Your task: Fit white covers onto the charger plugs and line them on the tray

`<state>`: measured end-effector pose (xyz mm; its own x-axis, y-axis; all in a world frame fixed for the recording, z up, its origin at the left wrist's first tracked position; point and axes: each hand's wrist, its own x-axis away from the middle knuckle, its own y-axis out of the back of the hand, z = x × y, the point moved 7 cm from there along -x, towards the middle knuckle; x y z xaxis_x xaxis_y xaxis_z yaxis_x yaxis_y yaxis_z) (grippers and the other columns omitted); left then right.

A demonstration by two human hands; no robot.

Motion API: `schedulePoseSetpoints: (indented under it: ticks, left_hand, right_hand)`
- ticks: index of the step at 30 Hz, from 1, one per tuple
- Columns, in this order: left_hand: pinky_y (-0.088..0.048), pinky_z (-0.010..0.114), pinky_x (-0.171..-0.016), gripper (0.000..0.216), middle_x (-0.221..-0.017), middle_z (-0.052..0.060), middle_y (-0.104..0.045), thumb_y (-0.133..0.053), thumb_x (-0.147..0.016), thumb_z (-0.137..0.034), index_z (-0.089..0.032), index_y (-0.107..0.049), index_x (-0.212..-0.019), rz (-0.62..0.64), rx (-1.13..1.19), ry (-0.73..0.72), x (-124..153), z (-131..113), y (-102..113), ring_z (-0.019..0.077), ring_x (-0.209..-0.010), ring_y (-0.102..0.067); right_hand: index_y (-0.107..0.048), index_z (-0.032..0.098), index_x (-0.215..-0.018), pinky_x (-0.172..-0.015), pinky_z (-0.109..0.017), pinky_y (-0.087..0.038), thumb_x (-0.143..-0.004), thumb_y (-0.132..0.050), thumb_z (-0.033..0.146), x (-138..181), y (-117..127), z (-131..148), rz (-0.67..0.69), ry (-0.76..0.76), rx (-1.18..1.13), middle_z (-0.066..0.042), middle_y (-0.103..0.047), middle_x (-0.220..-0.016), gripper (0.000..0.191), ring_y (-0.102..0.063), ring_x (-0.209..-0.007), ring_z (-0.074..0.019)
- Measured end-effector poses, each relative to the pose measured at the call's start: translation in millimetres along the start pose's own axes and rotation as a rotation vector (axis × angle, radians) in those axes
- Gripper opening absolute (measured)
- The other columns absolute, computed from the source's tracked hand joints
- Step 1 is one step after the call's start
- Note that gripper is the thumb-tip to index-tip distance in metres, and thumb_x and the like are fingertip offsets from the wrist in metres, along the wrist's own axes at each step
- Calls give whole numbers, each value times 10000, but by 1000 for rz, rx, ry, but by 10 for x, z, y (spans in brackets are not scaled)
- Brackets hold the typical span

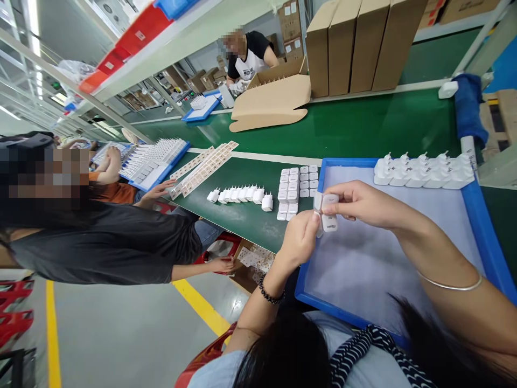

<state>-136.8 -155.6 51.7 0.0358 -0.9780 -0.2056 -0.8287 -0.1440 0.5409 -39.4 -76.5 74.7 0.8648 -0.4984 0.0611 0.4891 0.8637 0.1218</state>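
Note:
Both my hands meet over the left edge of a blue-rimmed tray (472, 205). My left hand (301, 237) is closed in a pinch on a small white charger plug (329, 213), at its lower left side. My right hand (359, 202) grips the same charger from above and the right, fingers closed. Along the tray's far edge stands a row of white plugs (424, 171). On the green belt (363, 129) left of the tray lies a block of flat white chargers (297, 189), and a line of upright plugs (242, 195) beyond it.
A seated co-worker in a dark shirt (105, 248) is at my left, one hand on strips of labels (204, 168). Another blue tray of plugs (155, 159) sits farther along. A person across the belt works by an open cardboard box (274, 97). Tall cartons (359, 43) stand behind.

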Motion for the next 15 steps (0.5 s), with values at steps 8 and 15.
schedulePoseSetpoints:
  ticks: [8, 15]
  left_hand:
    - [-490, 361, -802, 733, -836, 116, -687, -169, -1001, -642, -142, -663, -795, 133, 148, 23, 11, 3, -109, 239, -816, -624]
    - [-487, 405, -944, 753, -965, 145, -732, -193, -981, -632, -136, -729, -799, 193, 421, -127, 22, -79, -104, 279, -953, -658]
  right_hand:
    - [-580, 176, -695, -499, -259, -333, -846, -678, 385, 16, -99, 48, 126, 26, -108, 14, -556, -621, 276, -472, -545, -97]
    - [-617, 151, -749, -476, -247, -284, -821, -749, 371, 20, -100, -6, 262, 10, -298, 3, -596, -619, 266, -456, -508, -80]
